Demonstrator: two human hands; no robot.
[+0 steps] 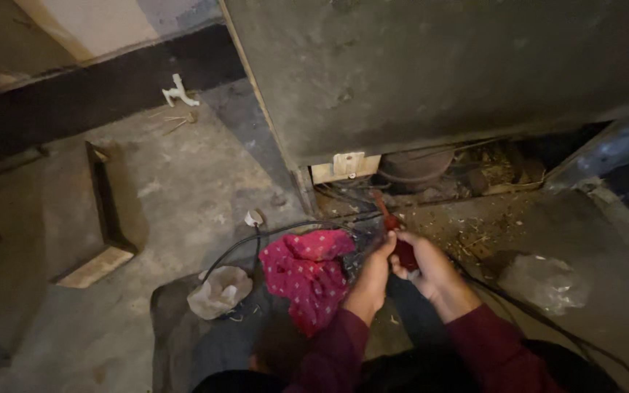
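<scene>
A crumpled pink cloth (306, 276) lies near a whitish wad (220, 291) and clear plastic bag (547, 282).

A dim concrete floor (183, 189) lay left of the big grey cabinet (438, 65); a wooden frame (107, 218) rested farther left.

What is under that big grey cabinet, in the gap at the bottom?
Under the grey cabinet sit a round dark drum-like part, tangled wires and dry debris. Deeper inside is hidden by shadow and the panel.
</scene>
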